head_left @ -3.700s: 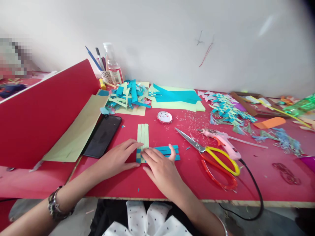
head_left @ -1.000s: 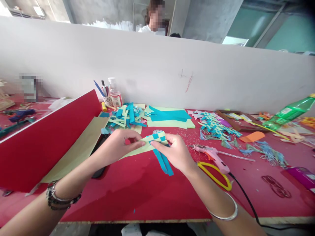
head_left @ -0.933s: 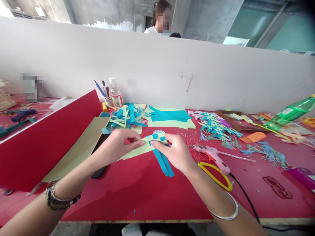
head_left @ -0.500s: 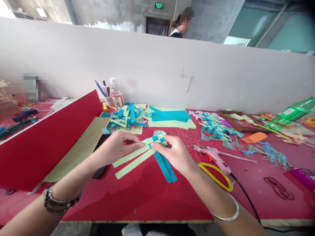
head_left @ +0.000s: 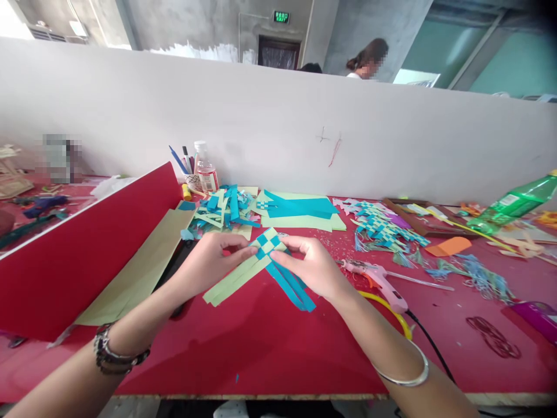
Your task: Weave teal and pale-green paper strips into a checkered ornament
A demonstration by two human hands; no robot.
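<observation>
Between my two hands is a woven paper piece (head_left: 268, 244), a blue and pale green checker held above the red table. Its loose green strips (head_left: 235, 283) hang down to the left and its blue strips (head_left: 292, 285) to the right. My left hand (head_left: 221, 255) pinches the left edge with thumb and fingers. My right hand (head_left: 311, 264) pinches the right edge, thumb lying on the front of the weave. The fingertips behind the paper are hidden.
A heap of paper strips (head_left: 224, 212) and blue-green sheets (head_left: 300, 207) lie behind my hands. To the right are a pink glue gun (head_left: 378, 278), woven pieces with tassels (head_left: 378, 223) and a green bottle (head_left: 513, 203). A red board (head_left: 87, 249) stands at left.
The woven piece has turned so its checkered face shows more fully, and its green strips have come together. Both hands stay on it. Beyond the partition, a person has moved right.
</observation>
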